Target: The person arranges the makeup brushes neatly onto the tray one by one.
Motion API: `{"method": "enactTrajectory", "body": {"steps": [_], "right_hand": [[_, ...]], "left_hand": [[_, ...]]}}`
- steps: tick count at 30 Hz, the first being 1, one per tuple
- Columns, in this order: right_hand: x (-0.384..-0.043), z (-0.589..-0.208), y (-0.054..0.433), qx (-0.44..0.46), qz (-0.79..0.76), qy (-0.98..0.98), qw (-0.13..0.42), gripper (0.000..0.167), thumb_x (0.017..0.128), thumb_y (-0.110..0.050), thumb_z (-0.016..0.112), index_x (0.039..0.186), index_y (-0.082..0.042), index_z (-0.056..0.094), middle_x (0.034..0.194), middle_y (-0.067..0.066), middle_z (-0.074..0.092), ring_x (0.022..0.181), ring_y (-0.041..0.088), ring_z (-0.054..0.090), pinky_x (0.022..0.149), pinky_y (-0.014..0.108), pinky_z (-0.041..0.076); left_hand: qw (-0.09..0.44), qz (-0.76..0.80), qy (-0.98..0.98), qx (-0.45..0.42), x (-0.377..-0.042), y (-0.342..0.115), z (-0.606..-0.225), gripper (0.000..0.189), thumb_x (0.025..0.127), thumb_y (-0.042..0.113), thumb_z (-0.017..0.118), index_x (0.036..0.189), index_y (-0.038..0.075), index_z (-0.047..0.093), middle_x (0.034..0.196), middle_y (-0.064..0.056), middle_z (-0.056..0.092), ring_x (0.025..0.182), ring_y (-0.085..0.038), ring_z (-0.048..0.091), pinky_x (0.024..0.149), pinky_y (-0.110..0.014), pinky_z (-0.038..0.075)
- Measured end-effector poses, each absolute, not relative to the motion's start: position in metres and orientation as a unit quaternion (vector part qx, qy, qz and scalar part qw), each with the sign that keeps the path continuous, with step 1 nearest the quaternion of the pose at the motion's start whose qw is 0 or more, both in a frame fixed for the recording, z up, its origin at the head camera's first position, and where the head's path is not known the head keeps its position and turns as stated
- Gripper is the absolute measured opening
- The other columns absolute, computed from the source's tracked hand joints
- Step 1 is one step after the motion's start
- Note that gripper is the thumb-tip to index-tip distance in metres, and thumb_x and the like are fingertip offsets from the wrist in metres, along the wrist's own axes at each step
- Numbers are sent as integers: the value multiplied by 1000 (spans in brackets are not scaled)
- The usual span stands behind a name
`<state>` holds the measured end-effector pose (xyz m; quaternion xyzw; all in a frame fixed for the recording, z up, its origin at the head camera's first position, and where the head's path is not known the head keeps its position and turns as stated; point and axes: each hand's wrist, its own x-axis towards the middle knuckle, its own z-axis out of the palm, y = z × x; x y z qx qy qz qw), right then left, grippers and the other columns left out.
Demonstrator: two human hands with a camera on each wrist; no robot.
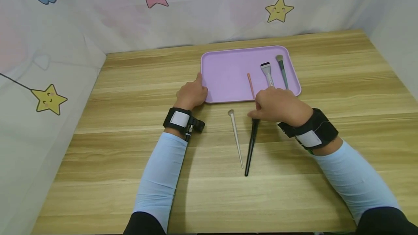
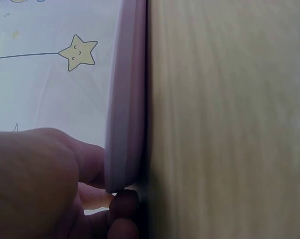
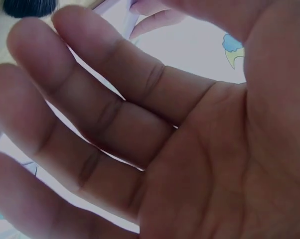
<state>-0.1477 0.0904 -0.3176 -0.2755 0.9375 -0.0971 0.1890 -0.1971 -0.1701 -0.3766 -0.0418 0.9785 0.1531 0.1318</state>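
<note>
A lilac tray lies toward the back of the table. My left hand holds its front left corner; in the left wrist view the thumb and fingers lie on either side of the tray's rim. Above the tray's front edge hovers my right hand, near the upper end of a black makeup brush. Dark bristles show apart from its loosely bent fingers in the right wrist view. Left of the black brush lies a slim white makeup brush with an angled head.
On the tray's right half lie a small orange-pink stick, a flat white brush with black bristles and a green-handled brush. Their lower ends are partly hidden by my right hand. Behind the wooden table hangs a star-printed cloth.
</note>
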Motion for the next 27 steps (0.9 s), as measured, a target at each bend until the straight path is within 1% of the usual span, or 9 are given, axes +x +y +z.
{"method": "enactTrajectory", "body": {"steps": [6,12,18,22,27], "right_hand": [[-146,-319,90,-277,-88,935,201,43,91,-37,73,57,-14,60,55,-6,44,53,14,44,46,28,33],[-144,-318,88,-280,-79,934,207,43,90,-38,73,57,-15,58,57,-5,47,55,15,47,47,30,37],[-142,-319,86,-279,-79,933,215,41,89,-37,75,58,-15,59,59,-4,50,57,15,49,48,31,38],[-140,-320,85,-282,-82,933,210,38,88,-35,76,59,-15,61,62,-3,54,58,17,52,50,34,41],[-139,-321,84,-277,-83,931,221,35,88,-34,76,62,-15,63,63,-3,55,60,17,53,51,34,42]], "left_hand": [[134,155,978,-42,-197,-170,-376,66,104,29,36,164,14,13,140,-23,54,102,-37,58,82,-52,47],[135,154,978,-44,-196,-170,-376,66,104,30,36,164,14,13,142,-24,53,107,-39,57,85,-54,47],[134,155,978,-42,-196,-170,-376,66,104,30,36,164,14,13,140,-24,54,100,-37,57,82,-52,47],[135,154,978,-40,-196,-169,-376,66,104,30,36,164,13,13,138,-24,55,98,-37,57,81,-51,47],[133,154,978,-40,-196,-170,-376,66,104,30,36,164,13,13,138,-24,56,97,-36,57,80,-50,47]]}}
